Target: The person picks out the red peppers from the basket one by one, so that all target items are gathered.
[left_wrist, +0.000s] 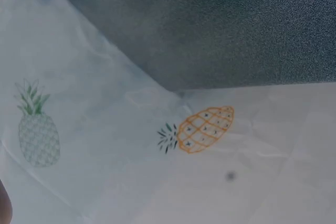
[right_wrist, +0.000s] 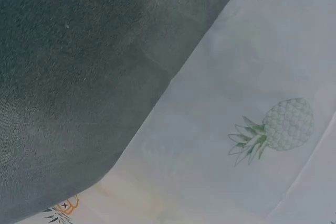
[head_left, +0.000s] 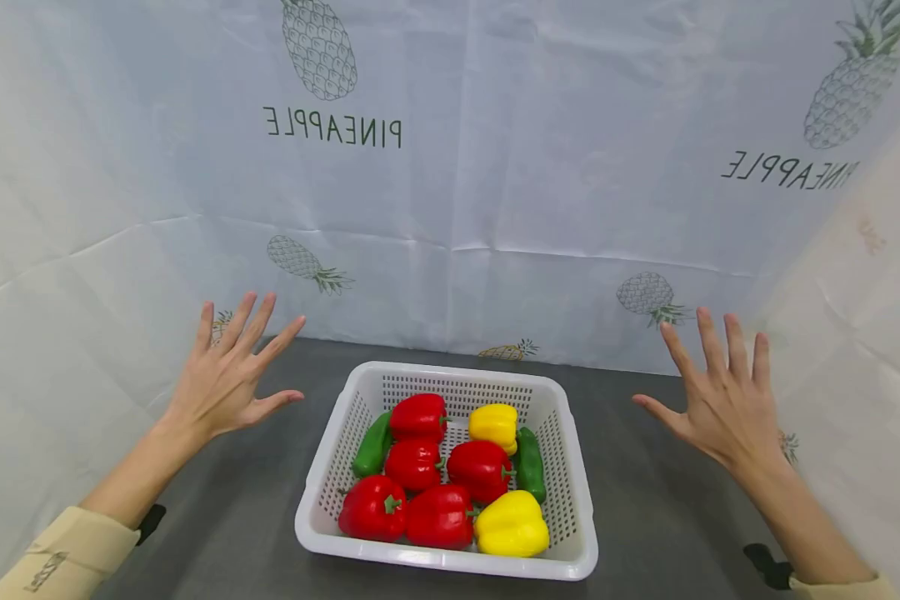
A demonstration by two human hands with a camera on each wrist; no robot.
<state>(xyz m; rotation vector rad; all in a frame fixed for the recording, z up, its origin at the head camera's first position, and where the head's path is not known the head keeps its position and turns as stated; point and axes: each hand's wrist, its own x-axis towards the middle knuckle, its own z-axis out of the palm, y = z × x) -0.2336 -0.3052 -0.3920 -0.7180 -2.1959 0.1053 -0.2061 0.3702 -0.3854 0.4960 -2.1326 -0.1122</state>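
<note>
In the head view a white plastic basket [head_left: 317,492] with slotted walls stands on the dark grey table. Inside it lie several red bell peppers [head_left: 480,469], a yellow bell pepper [head_left: 493,425] at the back and another yellow bell pepper [head_left: 513,525] at the front right. One long green vegetable [head_left: 373,446] leans along the left wall; a second green vegetable [head_left: 529,467] is by the right wall. My left hand [head_left: 228,379] is raised left of the basket, fingers spread, touching nothing. To the right, my right hand [head_left: 727,400] is likewise raised with spread fingers and holds nothing.
A white curtain [head_left: 450,183] printed with pineapples hangs behind the table [head_left: 270,492] and along both sides. Both wrist views show only tabletop and curtain, apart from a sliver of finger at the left wrist view's edge. Dark straps sit at both wrists.
</note>
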